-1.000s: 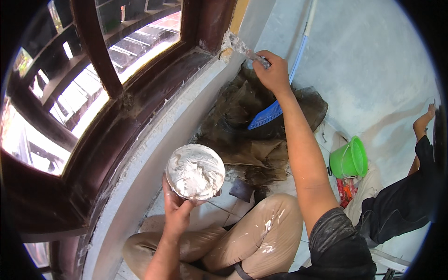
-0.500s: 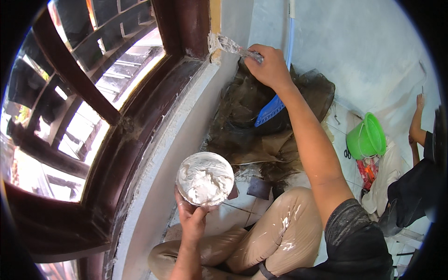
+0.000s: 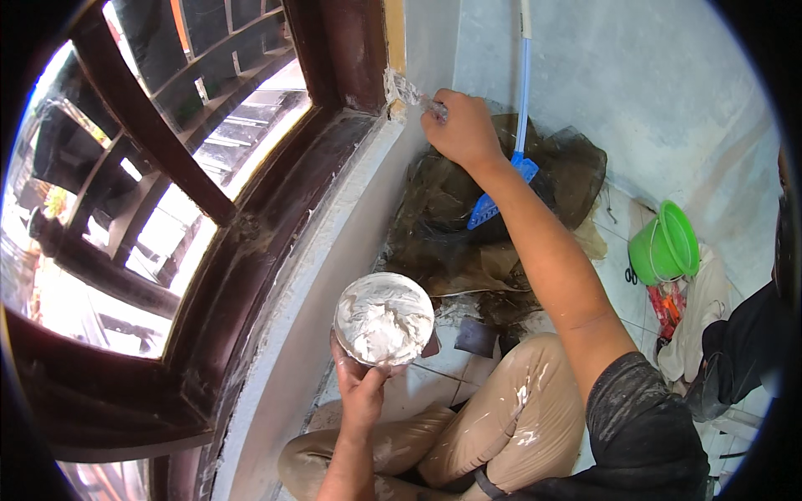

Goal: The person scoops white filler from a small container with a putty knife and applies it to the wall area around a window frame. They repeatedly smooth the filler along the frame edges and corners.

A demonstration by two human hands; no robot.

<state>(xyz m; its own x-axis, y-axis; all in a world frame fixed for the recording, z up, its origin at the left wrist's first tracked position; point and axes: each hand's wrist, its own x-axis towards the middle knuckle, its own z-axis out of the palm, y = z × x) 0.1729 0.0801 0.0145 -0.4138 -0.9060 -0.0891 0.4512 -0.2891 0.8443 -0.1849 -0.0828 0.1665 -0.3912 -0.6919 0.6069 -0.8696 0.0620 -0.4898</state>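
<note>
My right hand [image 3: 464, 127] is closed round the handle of a putty knife [image 3: 409, 89] smeared with white. Its blade lies against the wall edge beside the dark window frame [image 3: 357, 58], where white putty covers a rough patch; how flat the blade sits I cannot tell. Lower down, my left hand [image 3: 361, 394] holds a round tub [image 3: 340, 316] from below and the side, thumb near the rim. White putty [image 3: 386, 330] with an uneven, scooped surface fills much of the tub. It is held in front of the low wall under the sill.
A blue dustpan-like tool [image 3: 493, 200] with a long handle leans over a crumpled dark sheet [image 3: 434, 242] on the tiles. A green bucket [image 3: 664, 246] stands on the right, scissors [image 3: 631, 275] beside it. Another person's dark clothing [image 3: 743, 342] shows at the right edge.
My right hand and the putty knife have moved closer to the wall edge. The tub stays in my left hand. At right, the other person's raised arm has gone out of sight. The whole view has shifted slightly.
</note>
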